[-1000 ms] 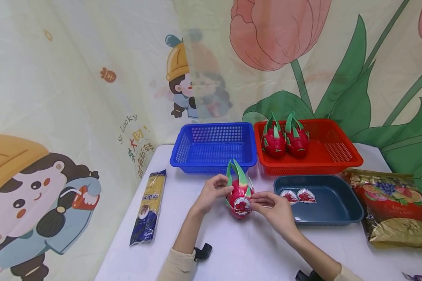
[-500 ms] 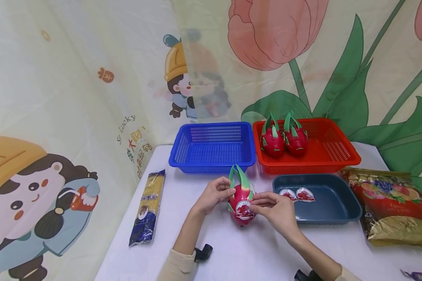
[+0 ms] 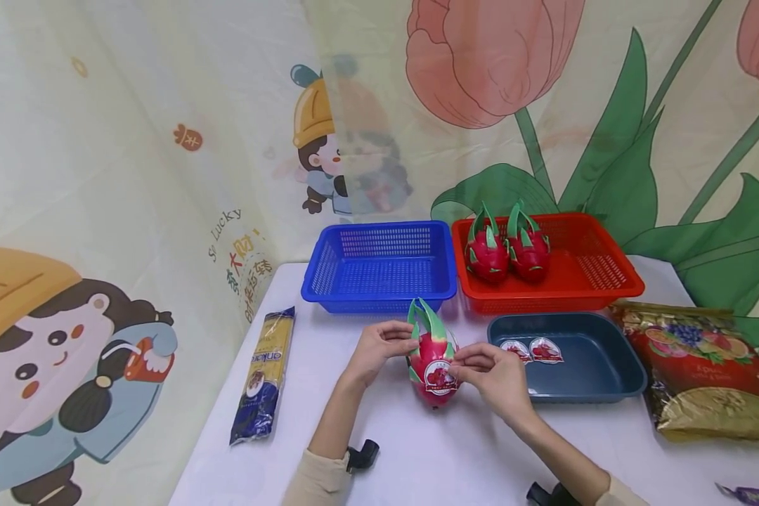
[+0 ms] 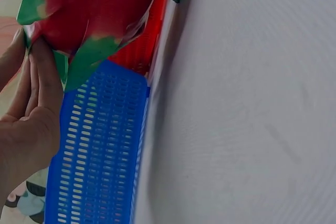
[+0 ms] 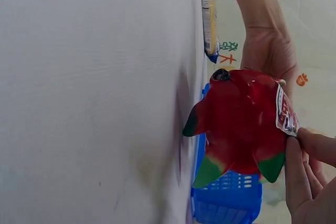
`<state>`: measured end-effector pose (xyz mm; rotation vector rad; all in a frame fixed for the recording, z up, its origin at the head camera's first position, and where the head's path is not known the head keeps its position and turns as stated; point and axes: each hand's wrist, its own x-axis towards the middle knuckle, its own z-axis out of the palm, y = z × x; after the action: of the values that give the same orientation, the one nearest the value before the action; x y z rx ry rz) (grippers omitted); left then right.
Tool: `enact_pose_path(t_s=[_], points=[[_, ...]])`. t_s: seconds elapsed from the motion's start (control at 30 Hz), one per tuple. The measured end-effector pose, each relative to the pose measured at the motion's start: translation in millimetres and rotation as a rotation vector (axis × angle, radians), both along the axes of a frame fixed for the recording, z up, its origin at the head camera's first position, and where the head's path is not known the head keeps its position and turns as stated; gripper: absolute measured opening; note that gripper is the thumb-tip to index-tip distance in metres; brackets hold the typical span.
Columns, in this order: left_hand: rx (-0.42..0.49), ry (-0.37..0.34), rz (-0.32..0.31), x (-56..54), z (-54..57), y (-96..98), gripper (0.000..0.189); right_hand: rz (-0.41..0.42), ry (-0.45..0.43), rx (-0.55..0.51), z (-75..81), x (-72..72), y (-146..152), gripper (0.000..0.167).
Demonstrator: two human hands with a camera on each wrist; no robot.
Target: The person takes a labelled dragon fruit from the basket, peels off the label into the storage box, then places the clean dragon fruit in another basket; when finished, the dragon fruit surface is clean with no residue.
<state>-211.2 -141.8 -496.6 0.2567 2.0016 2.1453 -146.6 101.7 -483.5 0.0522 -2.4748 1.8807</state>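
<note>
A red dragon fruit (image 3: 427, 347) with green leaf tips stands between both hands, its long leaves pointing up toward the baskets. My left hand (image 3: 372, 353) pinches it by a green scale on its left side, as the left wrist view also shows. On the front of the fruit is a round white-and-red sticker (image 3: 440, 378). Thumb and fingers of my right hand (image 3: 498, 379) pinch the sticker's right edge. In the right wrist view that edge of the sticker (image 5: 286, 113) meets the fingertips, and the fruit's dark bottom end (image 5: 221, 75) shows.
Behind stand a blue basket (image 3: 379, 301) and a red basket (image 3: 607, 294) with two dragon fruits (image 3: 530, 256). A dark blue tray (image 3: 582, 379) at right bears two stickers (image 3: 546, 350). A noodle packet (image 3: 264, 376) lies left, a red-gold bag (image 3: 702, 372) far right.
Over the last second the fruit has shifted slightly toward the person and to the right between the hands. Both hands keep their grips, and the head view has turned a little to the right.
</note>
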Motion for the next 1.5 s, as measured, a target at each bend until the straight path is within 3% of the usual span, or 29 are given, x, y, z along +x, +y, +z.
enact_pose_path(t_s=[0.33,0.6,0.9,1.27,1.37,1.5], points=[[0.074,-0.049,0.0,-0.1,-3.2,-1.9,0.039,0.114,-0.206,-0.147,2.4,-12.1,10.3,0.039],[0.126,-0.044,-0.021,-1.6,-3.9,-1.0,0.038,0.204,-0.239,-0.213,5.0,-16.7,17.3,0.038],[0.153,-0.041,0.007,1.1,-2.5,1.6,0.038,0.235,-0.339,-0.303,8.9,-16.5,17.2,0.047],[0.148,-0.033,0.015,-4.9,-4.8,1.0,0.04,0.264,-0.492,-0.446,10.1,-24.5,24.9,0.053],[0.162,-0.045,0.034,-6.6,-5.9,-1.8,0.039,0.259,-0.48,-0.433,13.0,-27.6,29.6,0.057],[0.159,-0.067,0.032,-6.1,-6.0,-4.2,0.041,0.229,-0.398,-0.33,15.9,-30.2,38.4,0.063]])
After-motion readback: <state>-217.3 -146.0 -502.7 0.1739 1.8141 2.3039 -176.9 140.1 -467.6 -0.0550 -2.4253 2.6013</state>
